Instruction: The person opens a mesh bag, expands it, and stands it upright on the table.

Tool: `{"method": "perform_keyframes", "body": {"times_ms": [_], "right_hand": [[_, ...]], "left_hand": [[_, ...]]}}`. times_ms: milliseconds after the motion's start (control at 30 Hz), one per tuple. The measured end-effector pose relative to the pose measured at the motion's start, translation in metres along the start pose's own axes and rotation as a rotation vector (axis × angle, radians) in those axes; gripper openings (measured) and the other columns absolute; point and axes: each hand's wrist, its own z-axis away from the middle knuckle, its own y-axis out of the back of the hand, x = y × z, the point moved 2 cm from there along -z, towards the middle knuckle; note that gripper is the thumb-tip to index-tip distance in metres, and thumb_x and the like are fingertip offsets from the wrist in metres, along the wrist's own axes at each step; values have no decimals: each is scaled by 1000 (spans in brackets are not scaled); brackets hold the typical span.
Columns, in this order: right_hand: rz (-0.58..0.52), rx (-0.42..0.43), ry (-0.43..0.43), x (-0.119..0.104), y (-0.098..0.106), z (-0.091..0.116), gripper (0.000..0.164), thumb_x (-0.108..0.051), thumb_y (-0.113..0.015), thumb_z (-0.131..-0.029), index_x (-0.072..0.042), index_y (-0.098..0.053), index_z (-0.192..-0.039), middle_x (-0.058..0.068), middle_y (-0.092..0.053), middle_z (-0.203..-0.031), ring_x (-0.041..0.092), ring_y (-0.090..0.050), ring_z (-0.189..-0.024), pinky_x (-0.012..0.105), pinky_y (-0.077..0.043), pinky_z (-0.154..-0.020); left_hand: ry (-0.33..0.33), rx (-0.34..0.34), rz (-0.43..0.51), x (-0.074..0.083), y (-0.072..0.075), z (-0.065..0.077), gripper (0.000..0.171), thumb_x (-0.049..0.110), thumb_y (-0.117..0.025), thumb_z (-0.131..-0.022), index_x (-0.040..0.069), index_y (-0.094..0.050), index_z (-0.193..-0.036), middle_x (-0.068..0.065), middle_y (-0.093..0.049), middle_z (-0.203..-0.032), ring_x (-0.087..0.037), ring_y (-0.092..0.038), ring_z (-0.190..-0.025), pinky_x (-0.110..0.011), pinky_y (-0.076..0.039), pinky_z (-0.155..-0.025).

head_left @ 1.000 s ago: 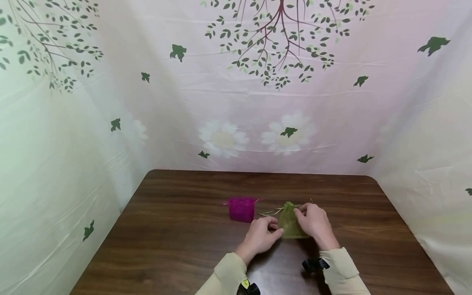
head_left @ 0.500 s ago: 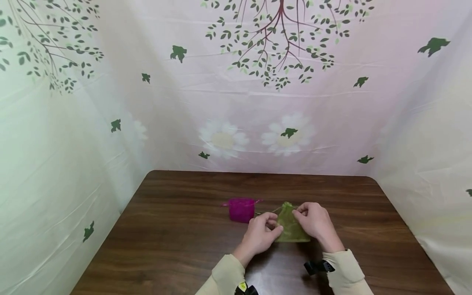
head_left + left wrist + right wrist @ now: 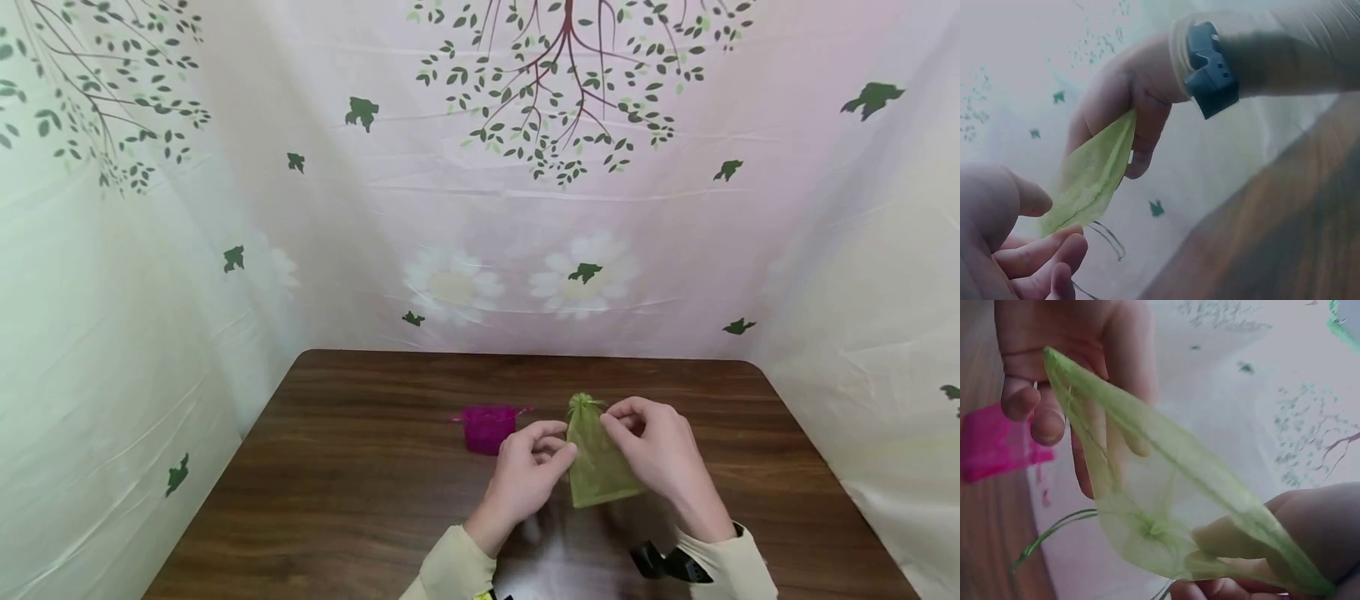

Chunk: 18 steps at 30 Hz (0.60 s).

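A sheer green drawstring pouch is raised off the table, its gathered neck uppermost. My right hand pinches its right edge between thumb and fingers. My left hand is at the opposite edge, fingers bent, thumb and index on either side of the cloth. Those fingertips look slightly apart, so whether they grip is unclear. In the right wrist view the pouch spans between both hands, a green cord trailing from its neck; nothing can be made out inside.
A smaller magenta drawstring pouch lies on the brown wooden table, just beyond and left of my left hand. Printed cloth hangs around the back and sides of the table.
The green pouch has come up off the table toward me, its lower edge now slanting. My right hand has risen with it; my left has shifted little. The magenta pouch stays put.
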Motion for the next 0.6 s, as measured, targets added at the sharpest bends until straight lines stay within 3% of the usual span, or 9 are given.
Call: {"method": "perform_keyframes", "body": {"times_ms": [133,300,500,600], "right_hand": [[-75,66,85,-13,6,5,4,-17,-78,-96,-13,-76,-96,-7,-71,-77,7,-64,-70,23,-51,-66],[-187,53,163,-21,0,7,6,-11,-78,-95,-14,-75,-99,-6,-71,-80,7,-64,-70,23,-54,-67],[-242,20,201,-23,-16,2,1,-14,-73,-100,-13,-74,-100,-6,-68,-80,9,-61,-69,24,-53,-65],[-272,26,233,-25,-24,-2,6,-14,-70,-102,-14,-74,-98,-6,-65,-78,9,-58,-67,25,-50,-63]], "left_hand": [[-56,44,52,17,8,0,26,18,-73,-99,5,-73,-122,-6,-78,-93,-15,-71,-67,-25,-57,-59],[-151,128,19,33,22,0,18,19,-72,-101,11,-76,-116,-6,-76,-94,-7,-64,-74,-22,-54,-69],[-212,180,-33,34,37,-1,15,23,-75,-100,14,-77,-112,0,-76,-94,-10,-65,-76,-22,-53,-68],[-242,206,-72,32,44,-3,12,23,-76,-99,15,-78,-107,1,-76,-91,-11,-64,-74,-22,-53,-66]]}}
